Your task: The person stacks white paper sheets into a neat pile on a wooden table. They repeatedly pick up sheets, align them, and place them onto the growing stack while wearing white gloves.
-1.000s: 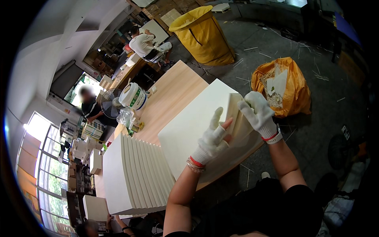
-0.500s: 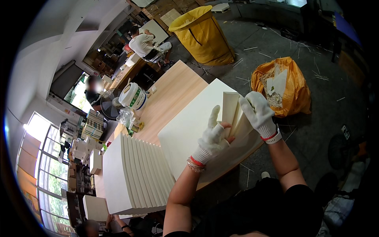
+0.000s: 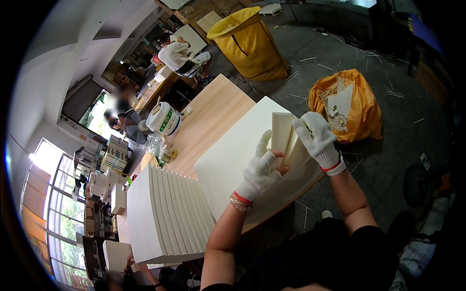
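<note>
Between the left hand (image 3: pixel 259 167) and the right hand (image 3: pixel 318 138), the raised white folded piece (image 3: pixel 281 131) fills most of the gap, so little room shows there. Left of the left hand, the flat white sheet (image 3: pixel 230 153) gives a low, open way across, until the thick row of white panels (image 3: pixel 174 216) blocks the near left side like a wall. Farther off, bare wood on the tabletop (image 3: pixel 218 99) leaves a broad lane, bounded on its left by the bucket (image 3: pixel 165 119), crumpled clear plastic (image 3: pixel 154 143) and fan (image 3: pixel 135 128). Beyond the table's right edge, the orange bag (image 3: pixel 366 109) stands in the way.
</note>
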Action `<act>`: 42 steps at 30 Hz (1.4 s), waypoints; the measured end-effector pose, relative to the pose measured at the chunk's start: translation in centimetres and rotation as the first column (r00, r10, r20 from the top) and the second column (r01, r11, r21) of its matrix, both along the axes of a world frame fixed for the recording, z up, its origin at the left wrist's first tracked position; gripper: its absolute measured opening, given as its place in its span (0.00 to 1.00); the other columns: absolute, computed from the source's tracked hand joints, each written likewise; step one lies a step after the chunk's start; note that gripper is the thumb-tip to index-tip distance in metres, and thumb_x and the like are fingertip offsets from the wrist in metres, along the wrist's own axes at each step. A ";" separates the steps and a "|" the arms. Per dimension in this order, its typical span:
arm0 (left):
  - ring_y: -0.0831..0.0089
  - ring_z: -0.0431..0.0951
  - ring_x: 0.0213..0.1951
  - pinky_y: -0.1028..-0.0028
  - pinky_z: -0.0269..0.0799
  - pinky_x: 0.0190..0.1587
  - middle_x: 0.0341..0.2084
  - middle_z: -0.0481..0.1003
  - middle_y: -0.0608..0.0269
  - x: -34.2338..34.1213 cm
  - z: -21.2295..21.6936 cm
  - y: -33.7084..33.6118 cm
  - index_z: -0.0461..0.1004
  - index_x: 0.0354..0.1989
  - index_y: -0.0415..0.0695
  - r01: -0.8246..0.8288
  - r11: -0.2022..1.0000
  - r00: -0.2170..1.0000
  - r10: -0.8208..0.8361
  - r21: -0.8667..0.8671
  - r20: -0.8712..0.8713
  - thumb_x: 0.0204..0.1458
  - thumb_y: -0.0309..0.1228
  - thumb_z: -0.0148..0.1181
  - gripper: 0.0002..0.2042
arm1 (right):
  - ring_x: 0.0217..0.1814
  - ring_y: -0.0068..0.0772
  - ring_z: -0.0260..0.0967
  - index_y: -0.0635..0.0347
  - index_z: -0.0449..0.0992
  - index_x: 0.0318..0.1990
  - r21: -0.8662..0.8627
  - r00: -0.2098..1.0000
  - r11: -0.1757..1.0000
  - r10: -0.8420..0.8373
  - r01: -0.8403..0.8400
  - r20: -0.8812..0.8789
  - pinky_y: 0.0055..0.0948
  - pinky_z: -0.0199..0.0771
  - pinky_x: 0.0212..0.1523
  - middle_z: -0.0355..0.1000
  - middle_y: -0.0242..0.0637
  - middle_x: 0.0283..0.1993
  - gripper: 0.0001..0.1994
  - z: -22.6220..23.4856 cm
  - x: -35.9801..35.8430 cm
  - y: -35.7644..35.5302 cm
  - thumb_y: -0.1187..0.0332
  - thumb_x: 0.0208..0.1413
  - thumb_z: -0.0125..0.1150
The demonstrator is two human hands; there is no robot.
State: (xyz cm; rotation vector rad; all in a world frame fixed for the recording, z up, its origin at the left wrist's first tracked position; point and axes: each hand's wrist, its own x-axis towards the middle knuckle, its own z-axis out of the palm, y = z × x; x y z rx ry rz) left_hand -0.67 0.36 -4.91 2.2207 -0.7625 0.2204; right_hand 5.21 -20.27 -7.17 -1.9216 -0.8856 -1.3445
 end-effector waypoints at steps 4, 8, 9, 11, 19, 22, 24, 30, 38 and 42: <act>0.50 0.70 0.57 0.66 0.68 0.54 0.64 0.54 0.41 -0.6 0.9 -0.5 0.73 0.47 0.44 -0.031 0.999 0.999 0.032 0.026 -0.039 0.42 0.16 0.60 0.20 | 0.30 0.39 0.64 0.66 0.72 0.44 0.138 0.971 0.982 0.156 -0.131 -0.182 0.35 0.65 0.29 0.63 0.40 0.30 0.13 0.0 -0.2 0.0 0.76 0.49 0.58; 0.50 0.71 0.55 0.67 0.70 0.52 0.64 0.54 0.41 0.2 0.4 0.2 0.72 0.48 0.44 0.074 0.988 0.996 -0.081 0.136 0.048 0.42 0.15 0.58 0.21 | 0.30 0.39 0.64 0.66 0.72 0.44 0.162 0.960 0.978 0.165 -0.130 -0.228 0.35 0.65 0.29 0.63 0.40 0.29 0.13 0.2 -0.4 0.2 0.77 0.48 0.59; 0.50 0.71 0.55 0.67 0.70 0.52 0.64 0.54 0.41 0.2 0.6 0.1 0.73 0.47 0.44 0.080 0.992 0.997 -0.078 0.095 -0.030 0.41 0.16 0.60 0.21 | 0.30 0.39 0.64 0.66 0.72 0.44 0.128 0.976 0.984 0.145 -0.124 -0.165 0.35 0.65 0.29 0.62 0.40 0.29 0.13 0.2 -0.3 0.1 0.77 0.48 0.59; 0.51 0.70 0.56 0.67 0.71 0.51 0.64 0.54 0.41 0.1 0.6 -0.1 0.73 0.45 0.43 0.050 0.998 0.996 -0.047 0.045 -0.072 0.40 0.17 0.64 0.20 | 0.30 0.39 0.64 0.66 0.72 0.43 0.054 0.998 0.998 0.024 -0.021 -0.062 0.35 0.65 0.29 0.62 0.40 0.29 0.12 0.0 -0.1 0.1 0.77 0.49 0.58; 0.53 0.68 0.58 0.66 0.71 0.53 0.65 0.51 0.41 0.0 -0.2 -0.2 0.73 0.43 0.43 -0.034 0.999 0.999 0.034 -0.007 -0.033 0.37 0.18 0.69 0.21 | 0.29 0.40 0.63 0.63 0.73 0.41 0.139 0.979 0.986 0.119 -0.096 -0.167 0.35 0.64 0.29 0.62 0.40 0.29 0.09 -0.1 -0.4 0.1 0.76 0.51 0.57; 0.52 0.68 0.58 0.67 0.70 0.53 0.66 0.51 0.41 -0.5 0.7 -0.3 0.74 0.45 0.43 -0.037 0.999 0.997 0.037 0.001 -0.063 0.39 0.15 0.63 0.20 | 0.29 0.41 0.63 0.61 0.74 0.40 0.178 0.959 0.972 0.187 -0.150 -0.213 0.36 0.64 0.30 0.62 0.39 0.29 0.07 0.2 -0.6 0.1 0.74 0.52 0.56; 0.52 0.68 0.58 0.68 0.70 0.53 0.66 0.51 0.41 -0.3 0.9 0.0 0.73 0.46 0.43 0.027 0.993 0.999 -0.029 0.113 0.017 0.40 0.14 0.59 0.21 | 0.29 0.41 0.63 0.60 0.74 0.39 0.118 0.961 0.984 0.155 -0.131 -0.228 0.36 0.64 0.30 0.62 0.39 0.29 0.07 0.2 -0.5 -0.1 0.74 0.53 0.56; 0.51 0.68 0.58 0.67 0.70 0.53 0.65 0.53 0.42 -0.1 0.7 -0.3 0.74 0.45 0.44 0.018 0.999 0.999 -0.016 0.047 -0.039 0.37 0.17 0.67 0.22 | 0.29 0.41 0.63 0.62 0.74 0.39 0.066 0.999 0.997 -0.022 0.025 -0.050 0.36 0.63 0.29 0.63 0.39 0.29 0.06 -0.5 -0.1 0.2 0.75 0.54 0.56; 0.51 0.68 0.58 0.67 0.70 0.53 0.64 0.54 0.42 -0.2 0.3 -0.3 0.73 0.47 0.45 -0.036 0.998 0.999 0.036 0.060 -0.003 0.35 0.20 0.71 0.25 | 0.29 0.40 0.63 0.60 0.72 0.45 0.163 0.974 0.975 0.174 -0.150 -0.145 0.35 0.64 0.28 0.63 0.39 0.30 0.13 -0.5 -0.2 -0.1 0.77 0.50 0.57; 0.51 0.68 0.58 0.67 0.71 0.53 0.64 0.54 0.42 0.4 0.3 0.3 0.73 0.45 0.44 0.062 0.989 0.996 -0.069 0.137 0.048 0.36 0.21 0.71 0.23 | 0.29 0.40 0.63 0.61 0.72 0.44 0.114 0.987 0.989 0.106 -0.093 -0.117 0.35 0.64 0.28 0.63 0.40 0.29 0.12 -0.1 -0.3 0.1 0.77 0.50 0.57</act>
